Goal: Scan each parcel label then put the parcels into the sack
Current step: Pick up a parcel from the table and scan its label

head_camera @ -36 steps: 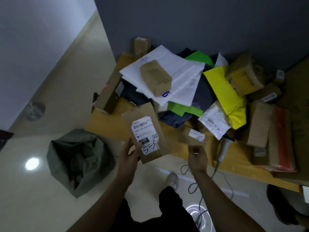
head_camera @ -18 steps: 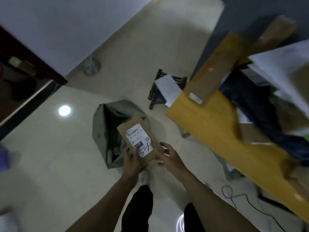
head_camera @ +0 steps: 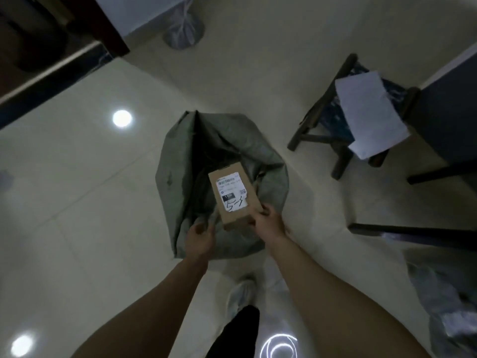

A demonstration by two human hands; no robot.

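Holding parcel (head_camera: 234,196) over open mouth of sack (head_camera: 178,177) on floor; label (head_camera: 231,192) face-up. Right hand (head_camera: 267,222) grasps parcel at near right corner. Parcel extends away from that hand, long axis running forward and slightly left over dark opening. Left hand (head_camera: 200,236) pinches sack's near rim, just left of parcel's near end. Judgement: bagging step; release calls for right hand only.

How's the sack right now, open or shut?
Open. The left hand grips the sack by its near rim, its dark mouth gapes, and the right hand holds the parcel over it.
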